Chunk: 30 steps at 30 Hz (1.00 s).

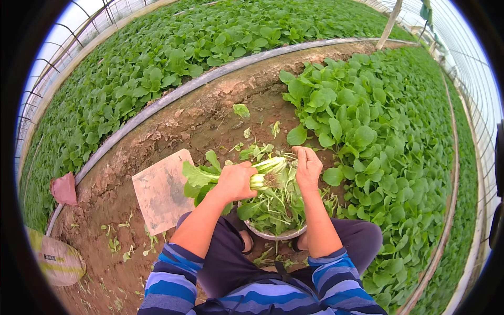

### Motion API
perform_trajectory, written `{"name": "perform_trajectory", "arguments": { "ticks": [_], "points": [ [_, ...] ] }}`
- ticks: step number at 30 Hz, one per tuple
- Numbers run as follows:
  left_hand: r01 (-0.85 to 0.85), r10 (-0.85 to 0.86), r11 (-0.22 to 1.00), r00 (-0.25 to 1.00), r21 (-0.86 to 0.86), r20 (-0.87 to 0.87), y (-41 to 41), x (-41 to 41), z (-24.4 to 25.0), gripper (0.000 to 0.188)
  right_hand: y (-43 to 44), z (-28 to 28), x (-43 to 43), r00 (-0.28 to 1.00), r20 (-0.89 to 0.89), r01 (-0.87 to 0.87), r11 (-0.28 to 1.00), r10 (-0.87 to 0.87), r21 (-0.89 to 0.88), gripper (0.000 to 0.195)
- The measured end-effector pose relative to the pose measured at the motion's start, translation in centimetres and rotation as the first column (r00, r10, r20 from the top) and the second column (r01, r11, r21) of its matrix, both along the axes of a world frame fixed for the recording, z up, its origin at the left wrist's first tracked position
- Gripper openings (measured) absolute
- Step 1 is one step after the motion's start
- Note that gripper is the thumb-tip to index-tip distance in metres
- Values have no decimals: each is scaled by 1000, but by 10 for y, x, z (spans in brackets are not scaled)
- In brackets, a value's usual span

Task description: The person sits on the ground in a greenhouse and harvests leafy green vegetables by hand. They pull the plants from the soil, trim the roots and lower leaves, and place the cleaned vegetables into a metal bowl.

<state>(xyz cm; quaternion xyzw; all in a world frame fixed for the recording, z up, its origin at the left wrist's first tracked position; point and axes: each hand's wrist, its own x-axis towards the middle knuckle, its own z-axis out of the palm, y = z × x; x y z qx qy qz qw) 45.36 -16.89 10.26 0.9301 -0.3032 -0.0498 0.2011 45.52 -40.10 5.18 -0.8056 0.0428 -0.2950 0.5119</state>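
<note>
My left hand [236,181] is closed around a bunch of leafy greens [271,165]. The bunch lies sideways, with pale stems and stringy roots to the right and broad leaves to the left. Just right of the roots, my right hand [308,167] has its fingers curled together. Thin strands lie by its fingertips, but I cannot tell whether it pinches one. Below both hands a round tub [271,237] sits between my feet, heaped with loose leaves and thin stems [271,214]. Only the tub's pale near rim shows.
A dirt-smeared flat board [163,193] lies on bare soil to the left. Dense leafy plants [393,157] grow close on the right. Beyond a soil ridge runs a grey hose [189,87]. A reddish scrap [64,189] and a printed sack [57,258] lie far left. A post [390,23] stands behind.
</note>
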Motion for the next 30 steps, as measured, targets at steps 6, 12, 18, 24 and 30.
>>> {"name": "perform_trajectory", "arguments": {
  "ticks": [6, 12, 18, 24, 30],
  "points": [
    [-50, 34, 980, 996, -193, -83, -1, 9, 10, 34, -40, -54, -16, 957, -216, 98, 918, -193, -385, 70],
    [-50, 0, 959, 984, -279, -178, 2, 5, 9, 32, 7, 20, -21, 968, -230, -119, 991, 104, -52, 37],
    [-88, -53, 919, 938, -385, -341, 8, 7, 6, 33, -15, 11, -14, 979, -140, 146, 989, -147, -19, 29],
    [-122, -71, 890, 915, -439, -398, 8, 11, -1, 33, -35, -33, -24, 805, -576, -264, 784, -142, -561, 47],
    [-58, -32, 920, 975, -388, -221, -3, 3, 6, 31, 4, 8, -29, 901, -209, -130, 698, 379, 704, 74]
  ]
}}
